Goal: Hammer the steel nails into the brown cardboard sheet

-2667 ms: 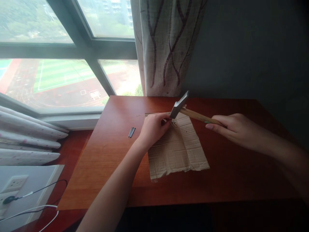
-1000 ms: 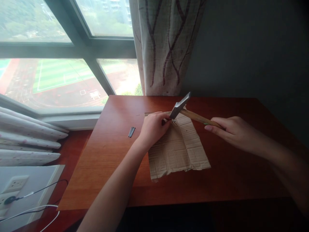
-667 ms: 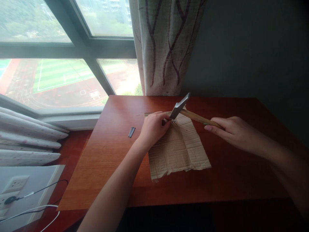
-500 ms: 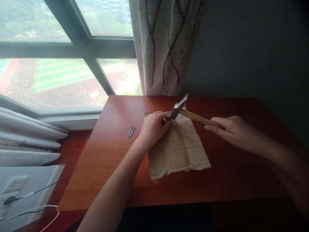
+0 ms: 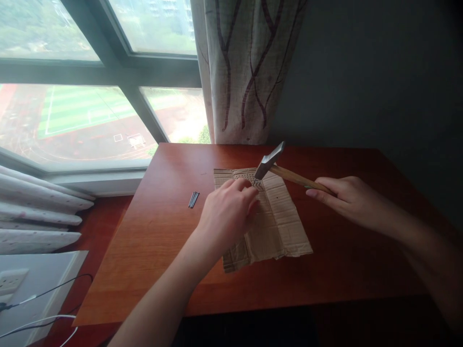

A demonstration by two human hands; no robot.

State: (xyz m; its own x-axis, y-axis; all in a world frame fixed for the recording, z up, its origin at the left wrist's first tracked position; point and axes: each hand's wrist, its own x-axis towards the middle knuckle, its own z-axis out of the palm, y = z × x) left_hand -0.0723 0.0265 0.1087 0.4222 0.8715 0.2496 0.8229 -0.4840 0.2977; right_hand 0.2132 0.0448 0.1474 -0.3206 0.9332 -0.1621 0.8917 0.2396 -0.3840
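Note:
My right hand (image 5: pixel 342 192) grips the wooden handle of a hammer (image 5: pixel 294 176). The hammer's metal head hovers over the far part of a creased sheet of cardboard (image 5: pixel 267 226), just beyond my left fingers. My left hand (image 5: pixel 231 205) is over the cardboard's left side, with its fingers curled together. What lies between those fingertips, if anything, is hidden from view. Small dark dots, like holes or nail heads, form a pattern near the cardboard's far edge. Left of my left hand, several dark nails (image 5: pixel 194 199) lie side by side on the table.
The reddish-brown wooden table (image 5: pixel 144 260) carries the cardboard and nails. Behind it hang a patterned curtain (image 5: pixel 249 72) and a dark wall. A window (image 5: pixel 90 115) is at the left, with a wall socket (image 5: pixel 12 281) and cables low down.
My left hand has drawn back towards me from the dotted area, uncovering more of the dots. The hammer has stayed almost in place. The view has shifted slightly.

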